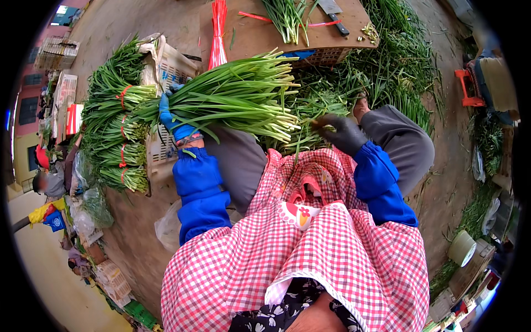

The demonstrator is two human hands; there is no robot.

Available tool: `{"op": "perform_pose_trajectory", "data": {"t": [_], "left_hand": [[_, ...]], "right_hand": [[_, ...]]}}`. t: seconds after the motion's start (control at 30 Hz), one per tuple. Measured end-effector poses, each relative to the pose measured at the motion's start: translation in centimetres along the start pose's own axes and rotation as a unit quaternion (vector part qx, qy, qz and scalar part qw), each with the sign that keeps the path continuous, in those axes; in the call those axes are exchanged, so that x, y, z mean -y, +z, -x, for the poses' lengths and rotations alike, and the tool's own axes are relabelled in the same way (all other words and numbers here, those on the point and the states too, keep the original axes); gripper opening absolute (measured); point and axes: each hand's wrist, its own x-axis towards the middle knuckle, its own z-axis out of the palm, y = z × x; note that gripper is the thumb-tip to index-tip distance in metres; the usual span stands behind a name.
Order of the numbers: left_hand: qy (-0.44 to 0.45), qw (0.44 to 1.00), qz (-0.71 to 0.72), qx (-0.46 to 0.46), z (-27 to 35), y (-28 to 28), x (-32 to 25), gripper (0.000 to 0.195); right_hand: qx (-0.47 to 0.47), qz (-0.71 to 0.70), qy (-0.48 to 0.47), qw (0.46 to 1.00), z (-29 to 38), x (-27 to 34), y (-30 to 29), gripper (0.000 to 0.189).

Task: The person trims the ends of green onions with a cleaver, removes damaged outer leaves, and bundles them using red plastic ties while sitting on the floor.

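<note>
My left hand (171,114), in a blue glove, grips a large loose bunch of garlic chives (232,97) by its leafy part. The pale stem ends point right and fan out over my lap, with no tie visible around them. My right hand (342,133), in a dark glove, is just right of the stem ends, its fingers apart and somewhat blurred. Nothing shows in it. Beneath it lies a heap of loose green leaves (317,101). Left of my left hand, several chive bunches tied with red bands (123,128) lie stacked along a white plastic crate (161,149).
Ahead is a brown board (249,35) on a crate. On it lie red-and-white tie strips (217,37), more chives (288,20) and a black-handled cleaver (338,23). A large leaf pile (398,66) spreads to the right. A red stool (468,87) and other people are farther off.
</note>
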Motion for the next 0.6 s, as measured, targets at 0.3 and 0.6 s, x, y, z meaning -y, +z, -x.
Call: {"op": "perform_pose_trajectory", "data": {"t": [0.3, 0.6], "left_hand": [[-0.048, 0.997, -0.024, 0.047, 0.9, 3.0, 1.1, 0.014], [-0.097, 0.989, -0.11, 0.002, 1.3, 7.1, 0.9, 0.016]], "right_hand": [[-0.059, -0.265, 0.014, 0.962, -5.8, 4.1, -2.0, 0.04], [-0.066, -0.396, 0.054, 0.914, -7.9, 3.1, 1.8, 0.029]]}}
